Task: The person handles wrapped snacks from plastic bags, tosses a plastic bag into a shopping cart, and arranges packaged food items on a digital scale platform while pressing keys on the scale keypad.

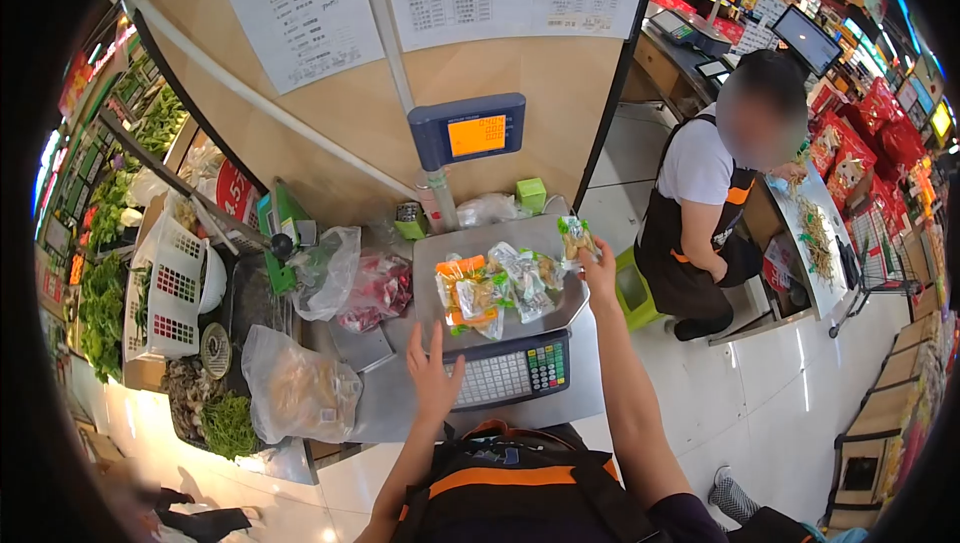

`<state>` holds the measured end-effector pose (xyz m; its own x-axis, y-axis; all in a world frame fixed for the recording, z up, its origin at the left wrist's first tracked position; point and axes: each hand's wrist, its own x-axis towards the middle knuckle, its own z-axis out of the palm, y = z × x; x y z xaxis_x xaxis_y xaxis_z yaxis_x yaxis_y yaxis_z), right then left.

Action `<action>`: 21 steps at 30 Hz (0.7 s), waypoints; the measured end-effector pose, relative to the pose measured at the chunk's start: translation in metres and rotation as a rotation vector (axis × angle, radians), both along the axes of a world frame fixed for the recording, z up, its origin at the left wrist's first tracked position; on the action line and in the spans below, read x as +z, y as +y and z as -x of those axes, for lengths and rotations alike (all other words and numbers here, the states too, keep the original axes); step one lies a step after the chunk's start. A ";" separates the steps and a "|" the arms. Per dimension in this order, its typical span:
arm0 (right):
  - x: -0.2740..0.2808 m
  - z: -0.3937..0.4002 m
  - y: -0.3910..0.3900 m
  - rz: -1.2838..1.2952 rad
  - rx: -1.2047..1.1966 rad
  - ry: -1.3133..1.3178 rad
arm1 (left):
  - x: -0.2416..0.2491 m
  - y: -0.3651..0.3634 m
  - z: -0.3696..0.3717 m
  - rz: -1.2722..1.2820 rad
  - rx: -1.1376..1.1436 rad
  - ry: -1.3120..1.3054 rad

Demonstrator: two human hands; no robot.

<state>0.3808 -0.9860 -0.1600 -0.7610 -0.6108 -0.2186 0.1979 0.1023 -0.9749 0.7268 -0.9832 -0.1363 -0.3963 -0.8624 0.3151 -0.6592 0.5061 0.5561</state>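
Note:
Several small clear packets of food (500, 288) with green and orange printing lie in a heap on the metal pan of a weighing scale (430, 293). At the pan's right edge my right hand (598, 268) grips one more packet (573, 238) by its side. My left hand (435, 373) hovers near the pan's front left, over the edge of the keypad (500, 378), fingers spread and holding nothing. Above the pan stands the scale's display (475, 135), lit orange; its digits are too small to read.
Left of the scale are a clear bag with red contents (375, 291), a bag of pale brown items (300, 388), a green tape dispenser (285, 233) and white baskets (170, 288). A co-worker (715, 183) sits at right beside a table (815, 233) with greens.

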 end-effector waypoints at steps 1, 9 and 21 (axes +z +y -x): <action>0.001 0.003 -0.002 0.005 0.030 0.006 | -0.002 -0.001 0.002 0.006 -0.005 0.008; -0.038 0.017 -0.012 -0.091 0.229 0.805 | -0.001 -0.001 0.016 -0.019 -0.060 0.001; -0.029 0.007 -0.010 -0.184 0.375 0.787 | 0.005 -0.044 0.064 0.047 -0.183 -0.191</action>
<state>0.3737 -0.9963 -0.1889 -0.4895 -0.8565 0.1637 -0.5999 0.1945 -0.7761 0.6628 -1.0274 -0.1315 -0.6007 -0.7568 0.2576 -0.6449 0.6492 0.4034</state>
